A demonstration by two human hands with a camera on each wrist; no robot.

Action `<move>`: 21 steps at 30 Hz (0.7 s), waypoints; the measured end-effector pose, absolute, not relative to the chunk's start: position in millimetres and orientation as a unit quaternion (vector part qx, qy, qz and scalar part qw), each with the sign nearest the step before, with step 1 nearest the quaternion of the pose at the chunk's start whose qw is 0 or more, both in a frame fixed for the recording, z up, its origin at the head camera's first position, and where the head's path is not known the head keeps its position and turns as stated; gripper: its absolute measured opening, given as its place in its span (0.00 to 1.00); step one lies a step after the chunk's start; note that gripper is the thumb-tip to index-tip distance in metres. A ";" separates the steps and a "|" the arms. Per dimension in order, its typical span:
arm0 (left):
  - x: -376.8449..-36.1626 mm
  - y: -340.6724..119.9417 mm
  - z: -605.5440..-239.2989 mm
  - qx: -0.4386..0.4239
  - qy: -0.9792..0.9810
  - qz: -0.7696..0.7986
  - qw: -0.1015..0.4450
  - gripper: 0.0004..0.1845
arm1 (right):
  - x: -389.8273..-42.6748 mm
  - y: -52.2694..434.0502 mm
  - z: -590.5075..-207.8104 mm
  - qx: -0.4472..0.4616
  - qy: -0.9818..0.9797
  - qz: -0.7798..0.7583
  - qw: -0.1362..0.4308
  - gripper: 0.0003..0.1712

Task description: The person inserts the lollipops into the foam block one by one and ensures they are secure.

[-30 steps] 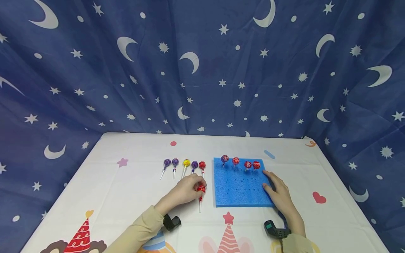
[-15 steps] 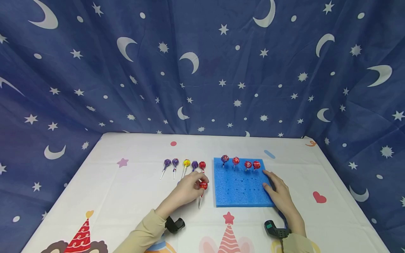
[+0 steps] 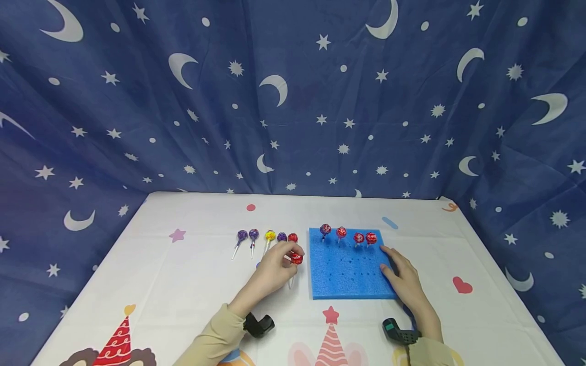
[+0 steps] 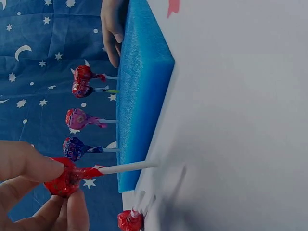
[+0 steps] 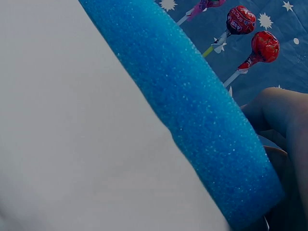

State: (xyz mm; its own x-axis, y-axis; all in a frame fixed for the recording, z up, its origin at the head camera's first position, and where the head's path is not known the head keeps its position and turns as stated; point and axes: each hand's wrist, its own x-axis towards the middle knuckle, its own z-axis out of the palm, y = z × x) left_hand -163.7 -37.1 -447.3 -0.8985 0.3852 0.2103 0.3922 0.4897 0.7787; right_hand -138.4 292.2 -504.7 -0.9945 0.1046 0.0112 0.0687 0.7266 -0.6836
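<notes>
On the left, five wrapped lollipops (image 3: 254, 234) lay in a row. Beside them the left hand (image 3: 271, 270) pinched a red lollipop (image 3: 296, 258) by its head, stick down, above the tablecloth (image 3: 192, 274). Next, four lollipops (image 3: 341, 232) stood in a blue foam board (image 3: 343, 287), wrapper lettering too small to read. The right hand (image 3: 405, 284), thumb and fingers apart, rested against its right edge. The cloth was white, printed; behind hung a navy moon-and-star curtain (image 3: 302, 127).

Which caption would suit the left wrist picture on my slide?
Left hand pinching a red lollipop, four other lollipops standing in blue foam.
</notes>
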 end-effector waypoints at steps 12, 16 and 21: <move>-168.0 -17.9 -442.1 -0.227 -0.831 -0.506 0.041 0.20 | -137.6 292.1 -505.8 -0.051 -0.929 0.367 0.021 0.32; -168.7 -10.9 -440.3 -0.225 -0.829 -0.510 0.042 0.17 | -137.8 291.5 -504.4 -0.053 -0.929 0.366 0.021 0.32; -169.3 -2.1 -438.4 -0.226 -0.829 -0.510 0.035 0.15 | -137.7 292.2 -503.1 -0.058 -0.929 0.366 0.013 0.32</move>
State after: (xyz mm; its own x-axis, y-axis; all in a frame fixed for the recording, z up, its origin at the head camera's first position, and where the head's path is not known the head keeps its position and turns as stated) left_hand -169.3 -2.1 -438.4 -0.8957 0.3382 0.2886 0.4103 0.3786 0.8297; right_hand -137.7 292.2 -503.1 -0.9928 0.1179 -0.0187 0.0990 0.7247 -0.6819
